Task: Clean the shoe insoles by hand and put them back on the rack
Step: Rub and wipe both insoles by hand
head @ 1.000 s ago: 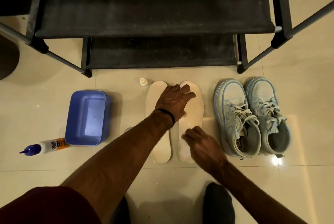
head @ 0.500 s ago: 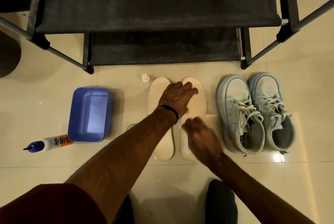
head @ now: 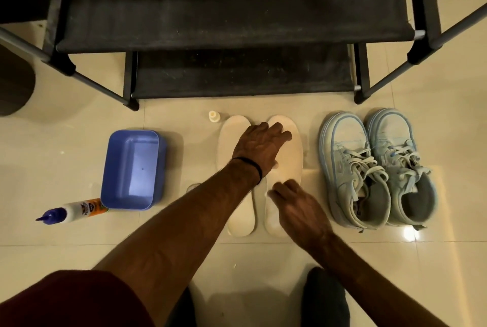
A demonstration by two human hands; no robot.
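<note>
- A squeeze bottle point(head: 71, 212) lay on the floor tiles point(head: 66, 247) beside a blue tub point(head: 131, 168).
- Two cream insoles lay side by side before the black rack point(head: 237, 23).
- Your left hand point(head: 259, 146) pressed flat, fingers straight, across the left insole point(head: 232, 136) onto the right insole point(head: 292, 158).
- Your right hand point(head: 297, 208), fingers loosely bent and holding nothing, touched the right insole's middle.
- Pale blue sneakers point(head: 376, 168) sat rightmost.

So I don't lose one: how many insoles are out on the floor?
2. The left insole and right insole lie side by side between the blue tub and the shoes, partly under both hands.
</note>
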